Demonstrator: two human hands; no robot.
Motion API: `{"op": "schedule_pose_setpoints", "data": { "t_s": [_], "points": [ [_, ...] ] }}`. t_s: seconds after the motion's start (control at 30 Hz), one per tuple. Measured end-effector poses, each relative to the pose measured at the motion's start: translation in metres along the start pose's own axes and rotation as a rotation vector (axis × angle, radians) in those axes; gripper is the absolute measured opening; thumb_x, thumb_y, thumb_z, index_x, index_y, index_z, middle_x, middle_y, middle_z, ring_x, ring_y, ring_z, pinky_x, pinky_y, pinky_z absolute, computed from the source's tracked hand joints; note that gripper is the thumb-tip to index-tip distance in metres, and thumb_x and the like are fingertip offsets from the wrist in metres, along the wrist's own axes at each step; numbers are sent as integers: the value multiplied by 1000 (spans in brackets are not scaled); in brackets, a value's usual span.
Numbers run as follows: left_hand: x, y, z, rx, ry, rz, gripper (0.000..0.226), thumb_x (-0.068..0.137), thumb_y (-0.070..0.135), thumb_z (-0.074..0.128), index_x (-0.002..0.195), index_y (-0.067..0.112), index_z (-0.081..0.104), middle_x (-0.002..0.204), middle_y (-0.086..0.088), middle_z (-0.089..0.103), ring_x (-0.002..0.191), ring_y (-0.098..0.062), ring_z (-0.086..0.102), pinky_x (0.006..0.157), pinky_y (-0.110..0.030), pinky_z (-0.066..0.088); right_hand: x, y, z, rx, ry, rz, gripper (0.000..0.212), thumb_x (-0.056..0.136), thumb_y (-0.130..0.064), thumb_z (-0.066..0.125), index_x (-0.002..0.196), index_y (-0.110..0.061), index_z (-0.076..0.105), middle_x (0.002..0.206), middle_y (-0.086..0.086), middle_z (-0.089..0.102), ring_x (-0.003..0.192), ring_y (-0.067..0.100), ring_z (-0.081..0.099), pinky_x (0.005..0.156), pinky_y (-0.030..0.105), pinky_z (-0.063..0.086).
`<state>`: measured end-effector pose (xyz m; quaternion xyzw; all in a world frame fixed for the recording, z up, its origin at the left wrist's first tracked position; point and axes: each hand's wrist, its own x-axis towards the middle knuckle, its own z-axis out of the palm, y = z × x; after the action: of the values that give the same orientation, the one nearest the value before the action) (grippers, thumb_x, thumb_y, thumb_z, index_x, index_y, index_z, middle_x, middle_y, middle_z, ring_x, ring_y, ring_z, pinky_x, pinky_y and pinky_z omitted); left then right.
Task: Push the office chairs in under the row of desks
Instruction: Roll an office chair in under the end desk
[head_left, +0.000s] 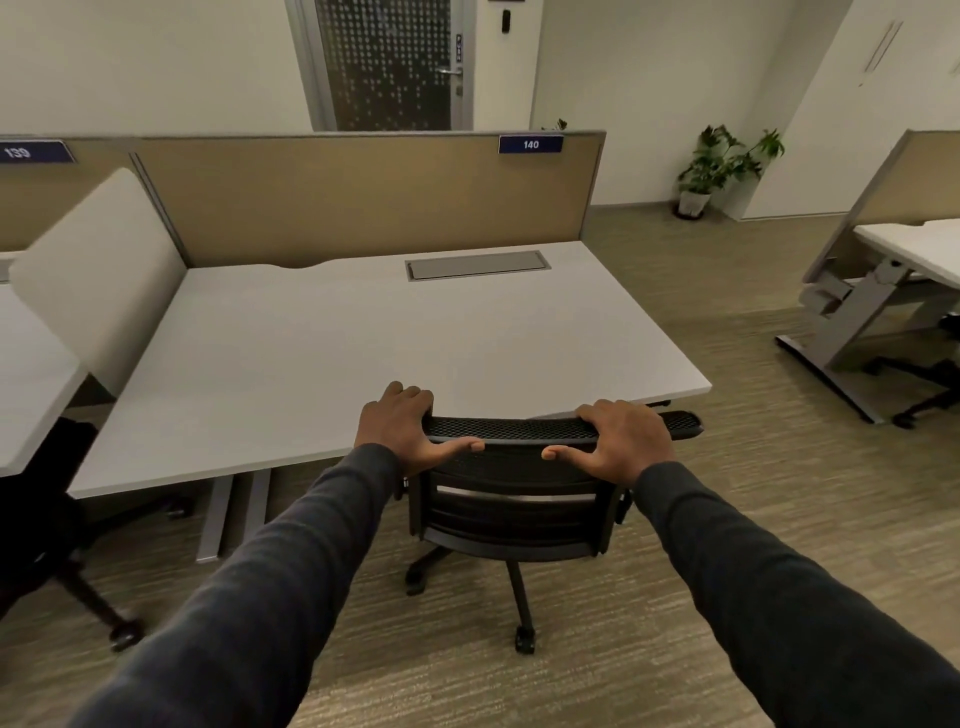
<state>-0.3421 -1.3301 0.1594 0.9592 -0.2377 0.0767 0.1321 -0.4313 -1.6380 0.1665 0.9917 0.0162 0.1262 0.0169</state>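
Desk 140, the wide pale grey desk (363, 343) mid-frame, has my black mesh office chair (511, 499) nearly tucked at its lower edge; another dark chair (47, 530) lower left seemingly remains. My left hand (400, 428) and right hand (623, 441) grip the backrest top.

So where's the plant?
In the head view, the potted plant stands on the floor at the far right, against the wall, beyond the right end of desk 140's divider panel.

Your arms: both in long dark charcoal sleeves (270, 566), plain knit-looking fabric, no markings, cuffs snug at the wrists. Left hand (402, 428) and right hand (621, 441) bare, no gloves, rings or watch visible.
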Motion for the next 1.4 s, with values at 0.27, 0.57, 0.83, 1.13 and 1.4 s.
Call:
{"op": "schedule_pose_setpoints", "data": {
  "t_s": [0.27, 0.57, 0.83, 1.13, 1.4],
  "points": [
    [-13, -10, -3, -24, 39, 13, 81, 53, 107, 32, 67, 29, 41, 70, 14, 44, 75, -12, 40, 55, -30, 31, -8, -11, -2, 15, 5, 4, 94, 63, -105, 28, 96, -28, 69, 83, -6, 66, 74, 17, 59, 67, 32, 44],
    [-22, -20, -10, -20, 14, -11, 84, 50, 108, 31, 70, 28, 45, 74, 14, 46, 78, -12, 41, 58, -30, 33, -10, -30, -5, 15, -10, 27, 93, 61, -106, 28, 95, -29, 68, 88, -8, 67, 80, 17, 60, 73, 33, 49],
    [-15, -44, -18, -5, 49, -21, 83, 52, 107, 32, 71, 27, 45, 73, 14, 46, 79, -13, 40, 59, -31, 34, 7, -50, -8, 11, -44, 24, 99, 63, -105, 23, 107, -29, 68, 94, -6, 68, 85, 17, 61, 76, 34, 49],
    [6, -63, -30, 54, -90, 18, 95, 53, 107, 15, 87, 27, 51, 89, 8, 49, 92, -17, 43, 72, -37, 42, 23, -68, -11, 29, -46, 80, 98, 63, -105, 24, 108, -31, 68, 91, -8, 69, 81, 16, 61, 72, 33, 49],
    [-2, -76, -42, -18, -212, 2, 112, 57, 104, 15, 127, 26, 55, 127, -5, 51, 121, -26, 43, 99, -50, 40, 23, -91, -25, 34, -151, 129, 109, 58, -107, 19, 114, -27, 66, 99, -3, 67, 87, 16, 59, 79, 36, 52]
  ]
}}
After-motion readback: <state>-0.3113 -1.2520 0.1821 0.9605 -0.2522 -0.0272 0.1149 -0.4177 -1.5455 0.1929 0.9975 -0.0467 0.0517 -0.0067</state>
